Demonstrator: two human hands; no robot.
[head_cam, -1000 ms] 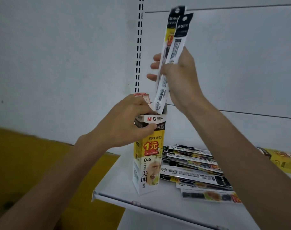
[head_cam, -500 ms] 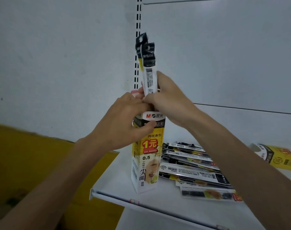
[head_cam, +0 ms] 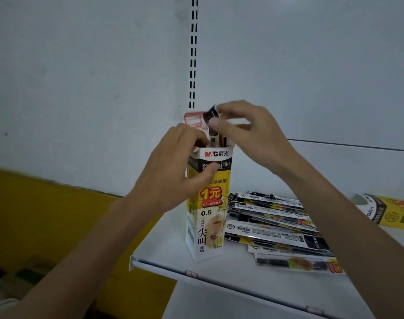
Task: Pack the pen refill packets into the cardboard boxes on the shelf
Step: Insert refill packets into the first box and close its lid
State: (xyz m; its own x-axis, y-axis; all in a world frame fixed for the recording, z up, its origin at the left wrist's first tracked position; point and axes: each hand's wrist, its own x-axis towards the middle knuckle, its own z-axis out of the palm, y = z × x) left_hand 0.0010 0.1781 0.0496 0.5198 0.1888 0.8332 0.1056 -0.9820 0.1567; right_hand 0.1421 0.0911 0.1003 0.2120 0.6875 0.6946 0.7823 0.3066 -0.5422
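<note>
1. Cardboard box (head_cam: 210, 215): tall and narrow, printed in yellow, white and black with "M&G", "1元", "GEL REFILL" and "0.5". It stands upright near the front-left corner of the white shelf (head_cam: 219, 275). The top is open, with a red-and-white lid flap (head_cam: 193, 120) raised behind.
2. Boxed refill packets (head_cam: 216, 139): slim, with black header ends. They are sunk in the box mouth, with only the tops showing above the rim.
3. Right hand (head_cam: 249, 134): above the box, fingers (head_cam: 224, 107) curled, thumb and forefinger pinching the black packet headers.
4. Left hand (head_cam: 173, 171): wrapped round the box's upper left side, thumb across the front panel, fingertips at the rim. It covers part of the print.
5. Loose packets (head_cam: 274, 226): an overlapping pile lying flat on the shelf, just beside the box on its right.
6. Second box (head_cam: 385, 212): similar yellow print, lying flat at the far right.
7. Slotted upright (head_cam: 193, 54): on the white back panel behind the box.
</note>
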